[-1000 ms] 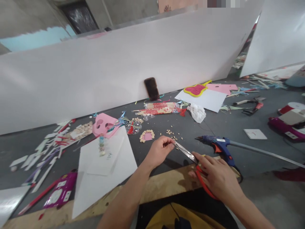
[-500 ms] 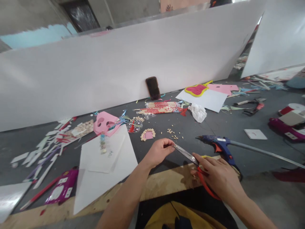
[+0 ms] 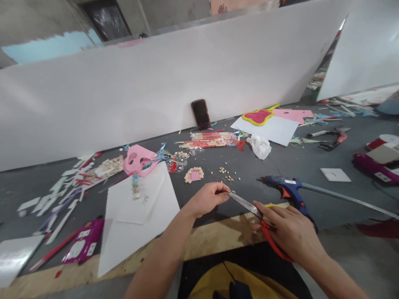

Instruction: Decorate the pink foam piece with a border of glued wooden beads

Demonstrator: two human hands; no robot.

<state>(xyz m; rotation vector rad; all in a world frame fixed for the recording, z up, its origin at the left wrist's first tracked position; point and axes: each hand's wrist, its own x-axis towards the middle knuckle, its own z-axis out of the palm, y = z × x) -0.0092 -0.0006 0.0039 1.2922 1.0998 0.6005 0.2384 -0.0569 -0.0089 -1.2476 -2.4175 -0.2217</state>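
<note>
My right hand (image 3: 288, 232) grips the red handles of a pair of scissors (image 3: 249, 207) over the near edge of the grey table (image 3: 299, 166). The steel blades point up and left. My left hand (image 3: 208, 198) is closed in a pinch right at the blade tips; what it pinches is too small to make out. Loose pale beads (image 3: 226, 175) lie just beyond my left hand, and a small pink bead-rimmed frame (image 3: 194, 175) sits to their left.
A blue glue gun (image 3: 288, 189) lies right of the scissors. White paper sheets (image 3: 137, 211) lie at left, with a pink mask (image 3: 139, 160), paper strips (image 3: 59, 195) and a purple package (image 3: 81, 246). A phone (image 3: 200, 114) leans on the white board. Stick bundle (image 3: 208, 140) and crumpled tissue (image 3: 258, 146) lie farther back.
Both hands and the scissors have stayed nearly in place, sinking slightly in view as the camera tilted up a little. The grip is unchanged.
</note>
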